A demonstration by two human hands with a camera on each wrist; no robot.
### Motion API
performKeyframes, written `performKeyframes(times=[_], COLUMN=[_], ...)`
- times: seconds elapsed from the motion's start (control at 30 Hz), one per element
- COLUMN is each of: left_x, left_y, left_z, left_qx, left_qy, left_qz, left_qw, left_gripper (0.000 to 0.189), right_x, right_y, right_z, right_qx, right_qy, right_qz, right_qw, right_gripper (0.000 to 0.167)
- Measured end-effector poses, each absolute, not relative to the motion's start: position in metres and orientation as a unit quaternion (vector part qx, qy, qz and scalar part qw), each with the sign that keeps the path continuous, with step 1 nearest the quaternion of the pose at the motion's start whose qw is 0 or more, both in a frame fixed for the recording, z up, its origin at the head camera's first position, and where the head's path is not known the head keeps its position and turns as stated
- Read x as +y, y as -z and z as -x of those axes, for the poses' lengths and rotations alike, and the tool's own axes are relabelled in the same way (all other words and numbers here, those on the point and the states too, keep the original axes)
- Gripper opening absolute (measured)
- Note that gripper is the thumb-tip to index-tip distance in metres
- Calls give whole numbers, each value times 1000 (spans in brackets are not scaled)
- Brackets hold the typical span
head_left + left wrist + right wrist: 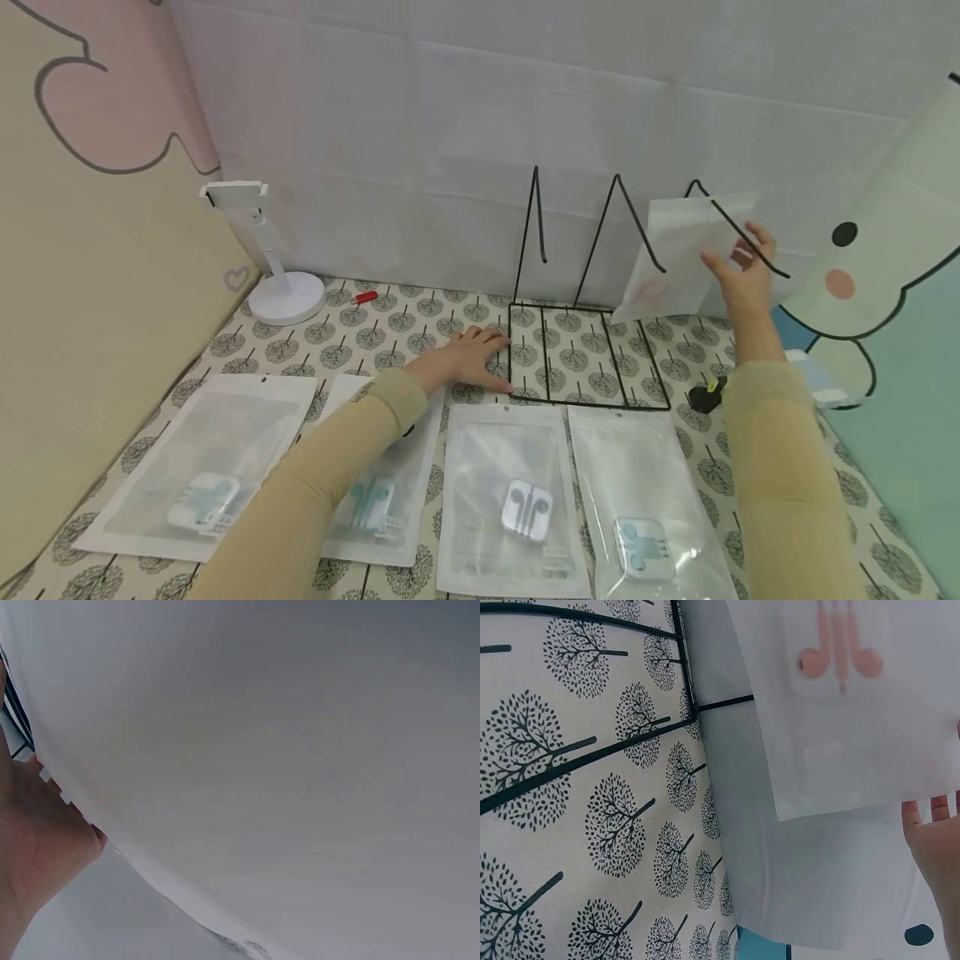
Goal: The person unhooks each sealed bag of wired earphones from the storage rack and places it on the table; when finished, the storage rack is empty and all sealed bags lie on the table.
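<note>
My right hand pinches a white zip pouch at its right side, up by the rightmost prong of a black wire display rack. The prong crosses in front of the pouch in the head view. Through its frosted film, pink earphones show in the right wrist view. My left hand lies low at the left side of the rack's base, fingers extended, with fingertips and thumb right at the wire. A pale surface fills most of the left wrist view, and the left hand shows at its edge.
Several pouches with earphones lie in front, including a left one, a middle one and a right one. A white phone stand and a small red object are back left. A black item lies right of the rack.
</note>
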State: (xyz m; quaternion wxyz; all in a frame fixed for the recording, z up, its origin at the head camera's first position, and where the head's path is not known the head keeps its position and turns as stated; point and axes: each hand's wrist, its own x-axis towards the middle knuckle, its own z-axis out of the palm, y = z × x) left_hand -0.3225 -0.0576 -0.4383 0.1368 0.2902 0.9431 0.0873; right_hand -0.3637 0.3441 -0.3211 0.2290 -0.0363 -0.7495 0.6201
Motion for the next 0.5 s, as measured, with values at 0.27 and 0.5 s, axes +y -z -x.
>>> performKeyframes(times=[0.27,0.5], left_x=[-57,-58], left_y=[436,435], left_z=[322,321], left_qx=[943,943], left_qy=[-83,-85], left_qz=[-291,-290], left_qw=[137,142], left_gripper=[97,97], right_x=[341,340], right_y=[326,329], right_z=[356,349], right_qx=[-687,-674], right_qy=[-669,-663], right_qz=[26,39], right_qw=[281,324], right_gripper=[48,23])
